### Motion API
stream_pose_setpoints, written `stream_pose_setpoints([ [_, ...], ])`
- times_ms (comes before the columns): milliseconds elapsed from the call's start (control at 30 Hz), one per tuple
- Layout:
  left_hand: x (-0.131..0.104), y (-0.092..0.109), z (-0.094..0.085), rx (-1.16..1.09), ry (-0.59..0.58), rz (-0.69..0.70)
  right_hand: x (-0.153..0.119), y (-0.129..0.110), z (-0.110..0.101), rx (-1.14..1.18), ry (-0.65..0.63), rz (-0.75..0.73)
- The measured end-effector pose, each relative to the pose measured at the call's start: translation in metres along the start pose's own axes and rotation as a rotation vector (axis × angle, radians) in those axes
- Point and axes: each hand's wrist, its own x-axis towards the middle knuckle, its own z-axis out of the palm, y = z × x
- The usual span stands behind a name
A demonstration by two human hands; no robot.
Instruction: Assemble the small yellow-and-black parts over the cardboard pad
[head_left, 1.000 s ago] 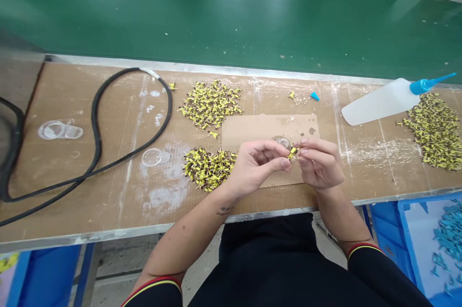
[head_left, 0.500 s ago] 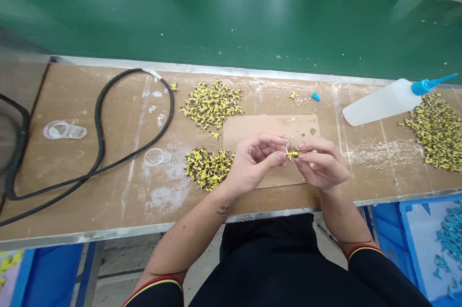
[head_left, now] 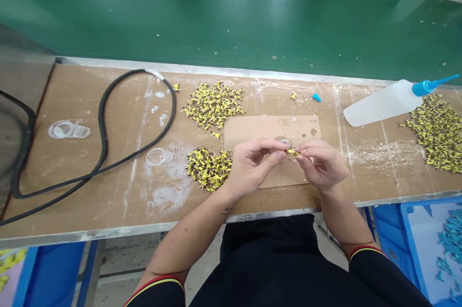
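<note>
Over the cardboard (head_left: 249, 130), toward three o'clock, left hand (head_left: 254, 165) and right hand (head_left: 324, 166) pinch one small yellow piece (head_left: 293, 152), grip closed on each side! It's just turned between them, so both hands are still busy on it.

2 piles (head_left: 213, 105) lie left — bottle (head_left: 382, 103) right — sheet (head_left: 252, 129) between.

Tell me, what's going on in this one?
A person's left grip and right grip together pinch one small yellow piece above a card. Two piles of similar pieces lie to the left. Another pile lies far right, beside a white bottle on its side.
</note>
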Motion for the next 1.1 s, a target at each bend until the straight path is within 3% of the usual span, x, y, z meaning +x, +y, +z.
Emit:
stream_pose_setpoints([
  [233, -0.002, -0.006, 0.001, 0.055, 0.017, 0.043, -0.004, -0.002, 0.001, 0.175, -0.041, 0.115],
  [367, -0.003, -0.007, 0.001, 0.049, 0.009, 0.049, -0.007, -0.003, 0.000, 0.182, -0.114, 0.195],
  [667, -0.005, -0.010, 0.000, 0.134, 0.030, 0.077, -0.008, -0.006, 0.002, 0.250, -0.152, 0.281],
  [867, -0.006, -0.012, 0.000, 0.198, 0.010, 0.158, -0.005, -0.007, -0.002, 0.325, -0.177, 0.485],
  [1100, -0.006, -0.010, 0.003, 0.217, 0.042, 0.165, 0.002, -0.008, -0.003, 0.343, -0.219, 0.541],
])
